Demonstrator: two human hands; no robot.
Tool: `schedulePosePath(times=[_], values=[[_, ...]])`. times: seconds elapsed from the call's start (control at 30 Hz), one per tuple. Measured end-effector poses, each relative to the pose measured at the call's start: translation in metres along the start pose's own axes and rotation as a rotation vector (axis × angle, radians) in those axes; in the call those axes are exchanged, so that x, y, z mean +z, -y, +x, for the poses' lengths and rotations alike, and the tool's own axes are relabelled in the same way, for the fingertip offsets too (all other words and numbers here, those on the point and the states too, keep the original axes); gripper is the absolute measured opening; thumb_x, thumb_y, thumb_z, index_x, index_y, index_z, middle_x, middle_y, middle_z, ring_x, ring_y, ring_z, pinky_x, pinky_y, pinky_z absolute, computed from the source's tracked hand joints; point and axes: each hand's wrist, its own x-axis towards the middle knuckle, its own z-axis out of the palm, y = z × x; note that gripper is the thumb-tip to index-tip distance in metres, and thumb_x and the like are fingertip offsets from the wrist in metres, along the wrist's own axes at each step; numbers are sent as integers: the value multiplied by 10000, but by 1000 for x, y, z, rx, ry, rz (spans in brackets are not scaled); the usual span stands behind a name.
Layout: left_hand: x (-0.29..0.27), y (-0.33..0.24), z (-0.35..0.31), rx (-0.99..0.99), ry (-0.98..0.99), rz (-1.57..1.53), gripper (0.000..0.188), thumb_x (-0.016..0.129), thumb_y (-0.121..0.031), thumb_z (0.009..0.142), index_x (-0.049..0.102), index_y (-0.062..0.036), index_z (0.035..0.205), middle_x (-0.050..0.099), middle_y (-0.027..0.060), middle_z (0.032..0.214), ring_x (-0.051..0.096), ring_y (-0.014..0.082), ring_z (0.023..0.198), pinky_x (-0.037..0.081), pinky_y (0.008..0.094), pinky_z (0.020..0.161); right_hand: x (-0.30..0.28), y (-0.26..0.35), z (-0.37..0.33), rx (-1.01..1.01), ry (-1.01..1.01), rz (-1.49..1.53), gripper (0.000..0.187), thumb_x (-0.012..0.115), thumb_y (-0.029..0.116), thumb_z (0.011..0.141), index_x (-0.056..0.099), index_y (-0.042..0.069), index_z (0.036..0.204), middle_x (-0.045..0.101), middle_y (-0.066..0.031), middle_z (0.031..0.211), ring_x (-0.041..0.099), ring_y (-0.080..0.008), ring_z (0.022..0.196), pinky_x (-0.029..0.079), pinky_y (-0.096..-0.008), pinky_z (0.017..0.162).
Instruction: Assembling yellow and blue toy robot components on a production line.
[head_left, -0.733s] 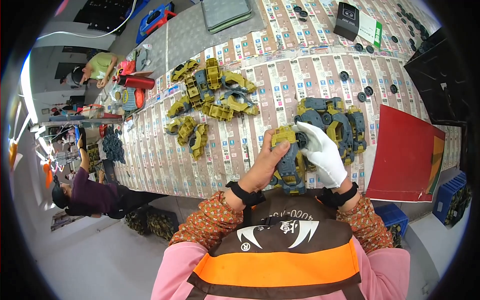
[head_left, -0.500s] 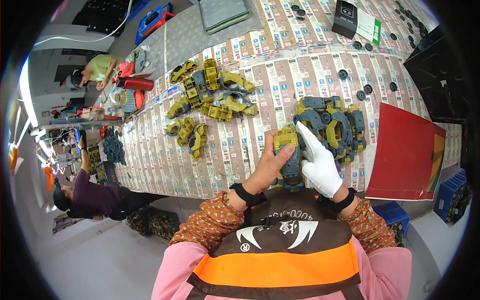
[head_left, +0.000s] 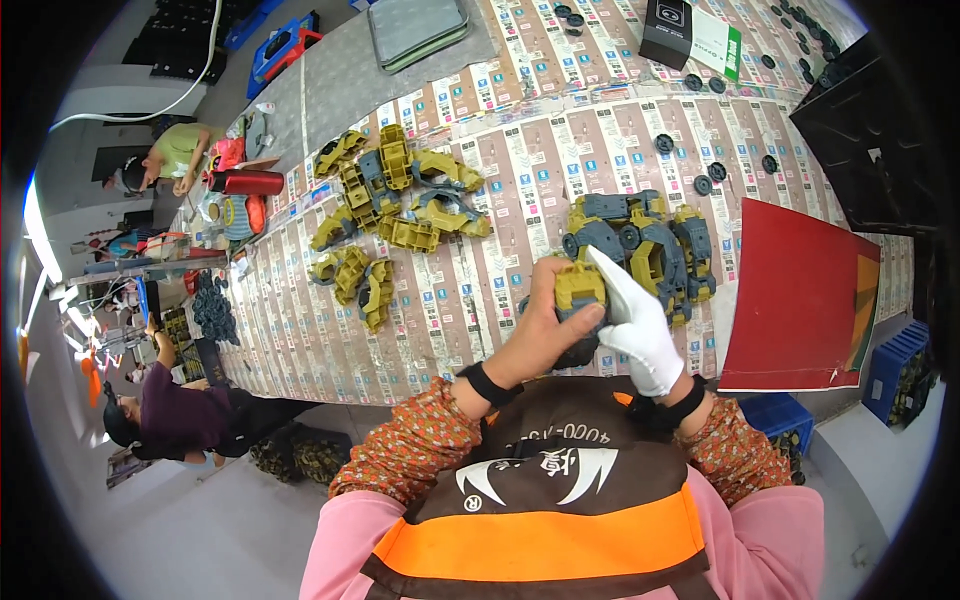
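Observation:
A yellow-green and grey plastic toy vehicle point(head_left: 580, 287) is held between my hands, just above the table's near edge. My bare left hand point(head_left: 535, 330) is closed round its left side, thumb across the body. On its right, my white-gloved right hand point(head_left: 645, 345) grips it, fingers lying long against the side and thumb towards the body. Part of the toy is hidden by the hands. Just beyond stands a group of similar toy vehicles point(head_left: 650, 245), packed close together. Further left lies a loose pile of yellow-green and grey toy body parts point(head_left: 400, 195).
Small black wheels point(head_left: 664, 144) lie scattered at the far right. A red board point(head_left: 790, 300) lies right of my hands, near a black crate point(head_left: 860, 150). A black box point(head_left: 668, 32) sits at the back. Other people point(head_left: 180, 405) are at the left.
The toy vehicle has been turned and tilted between my hands, so its body looks shorter. Both hands remain on it. The whole view has shifted a little, moving the table's things leftward.

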Motion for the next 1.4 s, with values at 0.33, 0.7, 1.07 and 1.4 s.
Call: schedulePosePath(times=[0.33, 0.7, 1.07, 1.4], values=[[-34, -28, 20, -384, 90, -987, 657, 467, -591, 1028, 430, -91, 1453, 615, 161, 1330, 649, 310, 1191, 596, 366, 850, -237, -21, 139, -201, -398, -1549, 344, 569, -10, 863, 714, 111, 1151, 672, -169, 1083, 639, -383, 1058, 525, -455, 915], [-42, -8, 17, -255, -90, -934, 691, 503, -522, 1042, 263, -160, 1580, 624, 143, 1284, 694, 276, 1101, 612, 386, 893, -212, -10, 126, -279, -505, -1261, 236, 675, 84, 848, 658, 19, 1074, 660, -177, 1017, 648, -328, 973, 526, -409, 866], [-20, -44, 22, -63, -320, -776, 713, 621, -478, 998, 280, -199, 1559, 615, 96, 1226, 686, 235, 1054, 601, 392, 871, -16, 11, -13, 166, 192, -45, 458, 581, 165, 982, 525, 5, 1407, 577, -56, 1324, 547, -125, 1139, 441, -291, 1001], [-11, -49, 11, 51, -444, -610, 705, 639, -462, 989, 310, -201, 1554, 561, 98, 1313, 667, 221, 1069, 583, 371, 890, 7, -3, -25, 49, 61, -103, 469, 581, 172, 997, 534, -13, 1425, 624, -89, 1251, 590, -148, 1097, 452, -281, 963]])
